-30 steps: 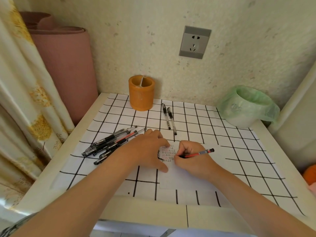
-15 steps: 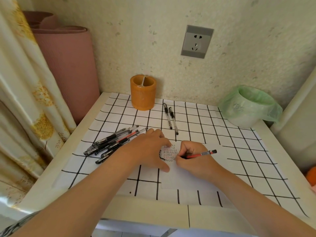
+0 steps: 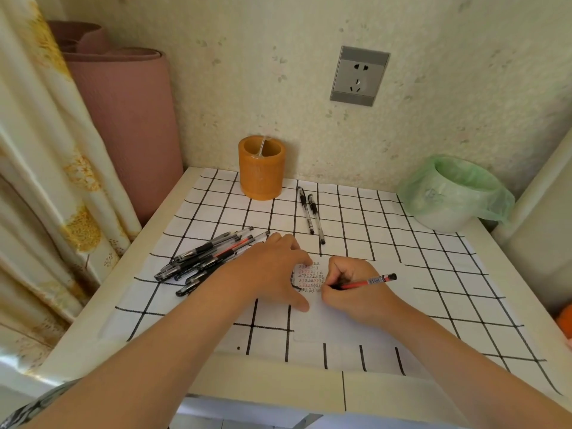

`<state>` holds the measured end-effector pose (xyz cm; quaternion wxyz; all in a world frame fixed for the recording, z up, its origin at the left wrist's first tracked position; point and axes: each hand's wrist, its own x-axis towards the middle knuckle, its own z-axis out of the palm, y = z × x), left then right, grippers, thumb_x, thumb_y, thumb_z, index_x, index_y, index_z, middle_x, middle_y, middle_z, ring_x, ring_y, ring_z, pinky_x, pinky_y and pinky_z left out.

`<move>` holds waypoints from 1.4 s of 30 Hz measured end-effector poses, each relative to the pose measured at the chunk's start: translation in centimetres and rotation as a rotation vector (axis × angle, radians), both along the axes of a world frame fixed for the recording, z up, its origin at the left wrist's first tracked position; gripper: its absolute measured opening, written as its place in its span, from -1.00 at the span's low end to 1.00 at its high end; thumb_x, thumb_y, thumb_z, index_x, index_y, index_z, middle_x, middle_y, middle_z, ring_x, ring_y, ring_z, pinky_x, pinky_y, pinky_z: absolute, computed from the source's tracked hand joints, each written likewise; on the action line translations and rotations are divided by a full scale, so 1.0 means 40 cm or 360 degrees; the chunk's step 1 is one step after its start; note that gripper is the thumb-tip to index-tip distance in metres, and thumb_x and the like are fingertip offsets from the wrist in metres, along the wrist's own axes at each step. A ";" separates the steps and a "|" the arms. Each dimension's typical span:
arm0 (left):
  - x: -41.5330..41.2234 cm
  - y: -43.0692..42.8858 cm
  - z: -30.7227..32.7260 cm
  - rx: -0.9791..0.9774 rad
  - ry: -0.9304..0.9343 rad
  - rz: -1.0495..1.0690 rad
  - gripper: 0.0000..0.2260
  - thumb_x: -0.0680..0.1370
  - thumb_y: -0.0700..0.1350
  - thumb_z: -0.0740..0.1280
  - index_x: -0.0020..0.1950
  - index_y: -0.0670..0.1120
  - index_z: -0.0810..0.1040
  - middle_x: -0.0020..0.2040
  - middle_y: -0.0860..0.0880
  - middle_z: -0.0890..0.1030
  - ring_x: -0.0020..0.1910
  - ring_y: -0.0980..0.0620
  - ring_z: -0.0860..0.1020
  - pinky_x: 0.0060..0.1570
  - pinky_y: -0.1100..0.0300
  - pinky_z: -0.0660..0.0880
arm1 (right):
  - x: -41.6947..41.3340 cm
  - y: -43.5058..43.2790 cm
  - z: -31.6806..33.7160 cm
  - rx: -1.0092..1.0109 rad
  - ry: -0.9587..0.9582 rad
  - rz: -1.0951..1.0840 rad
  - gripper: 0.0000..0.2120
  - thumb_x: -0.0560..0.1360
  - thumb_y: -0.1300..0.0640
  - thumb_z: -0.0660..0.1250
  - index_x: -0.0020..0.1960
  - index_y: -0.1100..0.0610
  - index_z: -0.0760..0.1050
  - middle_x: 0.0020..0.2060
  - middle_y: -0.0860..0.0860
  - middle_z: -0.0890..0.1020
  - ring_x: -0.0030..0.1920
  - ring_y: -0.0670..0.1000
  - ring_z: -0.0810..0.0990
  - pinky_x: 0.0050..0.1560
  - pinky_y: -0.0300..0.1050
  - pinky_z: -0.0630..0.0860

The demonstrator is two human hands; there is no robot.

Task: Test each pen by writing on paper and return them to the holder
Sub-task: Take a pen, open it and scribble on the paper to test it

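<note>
Small table (image 3: 93, 320) against a wall. Toward its front edge the right hand (image 3: 356, 294) pinches a red pen (image 3: 370, 282), tip on the paper (image 3: 340, 329); the left hand (image 3: 272, 274) lies flat, fingers spread, pinning it. Pen likely light, stiff, slick: grip low on the barrel

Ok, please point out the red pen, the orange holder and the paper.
red pen (image 3: 359, 285): head view, middle of its red barrel.
orange holder (image 3: 261, 178): head view, its front wall.
paper (image 3: 325, 327): head view, blank part below the writing.
</note>
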<state>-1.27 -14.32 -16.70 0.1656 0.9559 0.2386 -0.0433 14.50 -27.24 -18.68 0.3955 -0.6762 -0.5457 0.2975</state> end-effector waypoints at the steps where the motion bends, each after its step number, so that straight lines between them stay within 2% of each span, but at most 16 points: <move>1: 0.000 0.000 -0.001 0.0000 -0.0004 -0.0002 -0.23 0.34 0.29 0.49 0.49 0.16 0.33 0.36 0.11 0.31 0.33 0.07 0.24 0.23 0.06 0.40 | 0.002 0.000 -0.001 0.0005 0.0004 0.0001 -0.76 0.36 0.39 0.39 -0.35 0.12 0.44 -0.45 -0.14 0.51 -0.45 -0.20 0.43 -0.44 -0.25 0.33; 5: 0.001 0.003 -0.002 -0.0005 -0.0003 0.0001 -0.24 0.34 0.29 0.50 0.48 0.16 0.34 0.36 0.10 0.31 0.33 0.07 0.24 0.24 0.04 0.40 | -0.002 0.001 0.001 -0.0006 -0.0025 -0.0014 -0.76 0.37 0.40 0.39 -0.35 0.16 0.43 -0.45 -0.19 0.54 -0.41 -0.25 0.51 -0.44 -0.20 0.34; 10: 0.000 0.000 0.000 -0.0003 0.0001 0.0002 -0.24 0.34 0.29 0.49 0.48 0.17 0.34 0.36 0.11 0.31 0.32 0.07 0.24 0.23 0.05 0.40 | -0.005 -0.001 0.006 -0.0009 -0.0019 -0.0002 -0.77 0.40 0.44 0.38 -0.33 0.21 0.43 -0.45 -0.27 0.55 -0.38 -0.32 0.54 -0.46 -0.32 0.33; 12: 0.000 0.001 0.000 -0.0003 -0.0001 0.0004 -0.24 0.34 0.29 0.49 0.48 0.16 0.34 0.36 0.11 0.31 0.32 0.07 0.24 0.23 0.05 0.40 | -0.004 -0.001 0.004 -0.0001 -0.0022 0.0016 -0.77 0.39 0.42 0.38 -0.32 0.18 0.44 -0.42 -0.25 0.56 -0.35 -0.30 0.55 -0.43 -0.30 0.36; 17: 0.001 0.000 0.000 -0.0012 0.0004 0.0012 -0.24 0.33 0.29 0.50 0.48 0.17 0.33 0.35 0.11 0.31 0.31 0.08 0.23 0.22 0.07 0.40 | 0.003 -0.001 -0.001 -0.0010 0.0013 0.0045 -0.80 0.37 0.41 0.38 -0.32 0.19 0.45 -0.43 -0.18 0.52 -0.42 -0.21 0.46 -0.43 -0.27 0.34; 27: -0.001 -0.002 0.004 -0.0002 0.0036 0.0006 -0.23 0.34 0.30 0.48 0.49 0.16 0.32 0.35 0.11 0.31 0.31 0.08 0.24 0.22 0.04 0.42 | -0.004 -0.001 0.001 -0.0036 -0.0004 0.0024 -0.72 0.35 0.41 0.39 -0.36 0.12 0.39 -0.48 -0.21 0.49 -0.46 -0.23 0.46 -0.47 -0.27 0.28; 30: -0.002 -0.002 0.005 -0.0013 0.0035 0.0008 -0.23 0.34 0.30 0.48 0.49 0.16 0.33 0.35 0.11 0.31 0.31 0.08 0.24 0.23 0.04 0.42 | -0.001 -0.001 0.001 -0.0006 0.0125 -0.0046 -0.76 0.38 0.39 0.38 -0.32 0.14 0.42 -0.45 -0.12 0.50 -0.44 -0.14 0.42 -0.45 -0.19 0.30; 34: -0.008 0.002 0.012 -0.0062 0.0033 -0.0014 -0.27 0.36 0.31 0.46 0.49 0.18 0.34 0.33 0.13 0.32 0.32 0.09 0.23 0.29 0.04 0.37 | 0.013 0.008 0.009 0.0055 0.0444 -0.0285 -0.91 0.49 0.36 0.38 -0.15 0.22 0.52 -0.44 0.09 0.53 -0.47 -0.01 0.45 -0.46 -0.15 0.38; 37: -0.023 0.018 0.026 -0.0209 -0.0017 0.0038 -0.35 0.40 0.28 0.46 0.45 0.21 0.35 0.30 0.15 0.35 0.33 0.12 0.25 0.32 0.07 0.34 | 0.014 0.017 0.016 0.0095 0.0565 -0.0339 -0.85 0.51 0.36 0.35 -0.06 0.14 0.62 -0.36 0.22 0.59 -0.44 0.08 0.49 -0.47 -0.12 0.43; 39: -0.035 0.030 0.038 -0.0223 -0.0037 0.0079 -0.46 0.42 0.22 0.48 0.36 0.21 0.43 0.21 0.16 0.41 0.26 0.14 0.33 0.21 0.16 0.39 | 0.015 0.021 0.014 0.0115 0.0651 -0.0350 -0.75 0.56 0.38 0.28 0.02 0.11 0.65 -0.20 0.23 0.67 -0.41 0.11 0.52 -0.48 -0.11 0.44; 42: -0.048 0.035 0.054 -0.0224 -0.0023 0.0136 -0.62 0.43 0.12 0.52 0.20 0.16 0.55 0.05 0.18 0.48 -0.03 0.21 0.44 -0.17 0.36 0.33 | 0.022 0.020 0.010 0.0144 0.0686 -0.0281 -0.60 0.62 0.43 0.12 0.16 0.06 0.61 -0.05 0.17 0.68 -0.35 0.09 0.57 -0.42 -0.09 0.50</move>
